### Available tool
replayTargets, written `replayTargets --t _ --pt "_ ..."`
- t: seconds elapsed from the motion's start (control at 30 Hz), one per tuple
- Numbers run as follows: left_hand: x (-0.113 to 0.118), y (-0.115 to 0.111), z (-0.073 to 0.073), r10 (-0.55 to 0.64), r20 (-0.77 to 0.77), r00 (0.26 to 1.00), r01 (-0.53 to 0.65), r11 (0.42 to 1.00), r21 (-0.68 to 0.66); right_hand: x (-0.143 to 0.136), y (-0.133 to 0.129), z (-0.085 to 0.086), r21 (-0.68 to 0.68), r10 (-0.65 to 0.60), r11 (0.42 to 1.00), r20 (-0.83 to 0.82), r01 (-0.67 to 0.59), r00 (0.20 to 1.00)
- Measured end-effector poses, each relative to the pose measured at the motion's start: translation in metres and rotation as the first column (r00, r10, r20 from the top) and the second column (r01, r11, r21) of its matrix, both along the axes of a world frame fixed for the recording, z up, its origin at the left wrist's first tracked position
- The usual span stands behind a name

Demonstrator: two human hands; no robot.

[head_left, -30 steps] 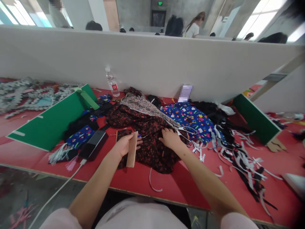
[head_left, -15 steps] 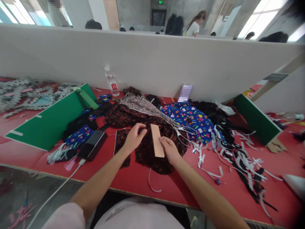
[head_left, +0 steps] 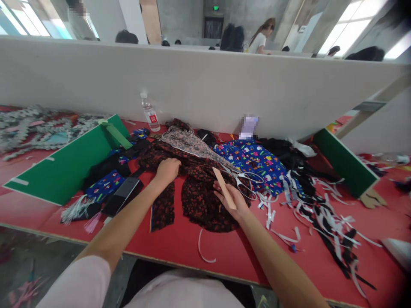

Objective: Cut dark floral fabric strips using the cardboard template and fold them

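Note:
My right hand (head_left: pixel 236 201) holds a flat tan strip (head_left: pixel 224 187), like wood or card, tilted with its narrow edge toward me. The strip lies between thumb and fingers, above dark floral cloth (head_left: pixel 205 205). At the cloth's left part, my left hand (head_left: pixel 168 170) is closed with its fingertips down on the fabric; the exact grip is partly hidden. Below that hand, a narrow piece of the same cloth (head_left: pixel 163 216) hangs toward the front. White-handled scissors (head_left: pixel 247 182) lie on the cloth, just beyond my right hand.
Blue patterned fabric (head_left: pixel 257 160) and white trimmings (head_left: pixel 334 222) lie to the right. A black power bank (head_left: pixel 123 196) sits left, before a green panel (head_left: pixel 64 167). A water bottle (head_left: pixel 150 113) and a phone (head_left: pixel 248 127) stand by the grey partition (head_left: pixel 192 85).
My left hand has moved left and slightly up, onto the cloth. The tan strip in my right hand has turned from face-on to edge-on and shifted right.

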State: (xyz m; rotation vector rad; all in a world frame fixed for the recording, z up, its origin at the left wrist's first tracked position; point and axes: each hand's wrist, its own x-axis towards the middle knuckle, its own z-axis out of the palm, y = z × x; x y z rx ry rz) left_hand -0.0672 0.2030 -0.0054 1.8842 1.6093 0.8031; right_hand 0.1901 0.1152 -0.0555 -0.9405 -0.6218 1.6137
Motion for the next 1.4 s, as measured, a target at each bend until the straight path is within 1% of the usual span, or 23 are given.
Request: replayTargets --t 0.07,0.17,0.23,0.33,0.43,0.5,0.6,0.7,0.77,0.87,0.97,1.07,1.13,1.17,1.23,1.3,1.33,1.4 --pt "0.009 -0.018 -0.003 0.034 -0.012 0.999 -0.034 0.999 0.002 0.001 0.0 0.001 -0.006 0.018 1.0 -0.03 -0.018 0.999" --pt "0.027 -0.042 -0.012 0.054 -0.016 0.998 -0.055 0.997 -0.061 0.0 0.001 0.002 -0.006 0.035 0.999 -0.072 -0.036 0.997" --pt "0.036 -0.05 -0.018 0.076 -0.001 0.997 -0.076 0.993 -0.095 0.0 0.001 0.002 -0.001 0.029 1.0 -0.075 -0.029 0.997" --pt "0.039 -0.052 -0.023 0.097 0.028 0.995 -0.093 0.986 -0.138 -0.001 0.0 0.002 0.003 -0.005 1.0 -0.056 0.005 0.998" --pt "0.032 -0.051 -0.02 0.122 0.064 0.99 -0.109 0.977 -0.182 0.0 -0.002 0.004 0.006 -0.033 0.999 -0.055 0.033 0.998" --pt "0.027 -0.055 -0.017 0.138 0.093 0.986 -0.115 0.968 -0.222 0.001 -0.003 0.007 0.008 -0.037 0.999 -0.062 0.037 0.997" --pt "0.025 -0.073 -0.014 0.14 0.119 0.983 -0.105 0.958 -0.265 0.0 -0.003 0.008 0.021 -0.024 0.999 -0.089 0.026 0.996" --pt "0.031 -0.097 -0.014 0.122 0.132 0.984 -0.083 0.96 -0.267 0.0 -0.002 0.007 0.038 -0.005 0.999 -0.09 0.008 0.996" --pt "0.035 -0.11 -0.013 0.099 0.147 0.984 -0.056 0.961 -0.271 0.002 -0.001 0.006 0.047 0.016 0.999 -0.072 -0.012 0.997" --pt "0.035 -0.117 -0.008 0.076 0.173 0.982 -0.024 0.958 -0.285 0.007 0.0 0.003 0.052 0.031 0.998 -0.032 -0.029 0.999" --pt "0.028 -0.119 0.0 0.093 0.225 0.97 -0.025 0.956 -0.291 0.012 0.001 0.002 0.036 -0.003 0.999 0.001 0.003 1.0" --pt "0.023 -0.129 0.002 0.178 0.339 0.924 -0.083 0.957 -0.277 0.015 0.002 0.002 0.024 -0.013 1.0 0.004 0.013 1.0" --pt "0.026 -0.139 0.0 0.233 0.455 0.86 -0.116 0.955 -0.271 0.014 0.002 0.003 0.021 -0.005 1.0 0.003 0.005 1.0" --pt "0.028 -0.143 -0.002 0.244 0.515 0.822 -0.105 0.953 -0.285 0.014 0.002 0.003 0.018 0.0 1.0 0.001 0.0 1.0" --pt "0.034 -0.151 -0.006 0.243 0.616 0.749 -0.034 0.943 -0.331 0.013 0.001 0.004 0.009 0.005 1.0 -0.007 -0.005 1.0" --pt "0.042 -0.155 -0.009 0.228 0.658 0.718 0.043 0.929 -0.368 0.013 0.001 0.005 -0.001 0.007 1.0 -0.02 -0.007 1.0" --pt "0.045 -0.157 -0.01 0.228 0.663 0.713 0.06 0.922 -0.381 0.013 0.002 0.005 -0.006 0.007 1.0 -0.029 -0.007 1.0" --pt "0.052 -0.159 -0.011 0.26 0.666 0.699 0.036 0.917 -0.397 0.014 0.002 0.006 -0.014 0.01 1.0 -0.046 -0.011 0.999"
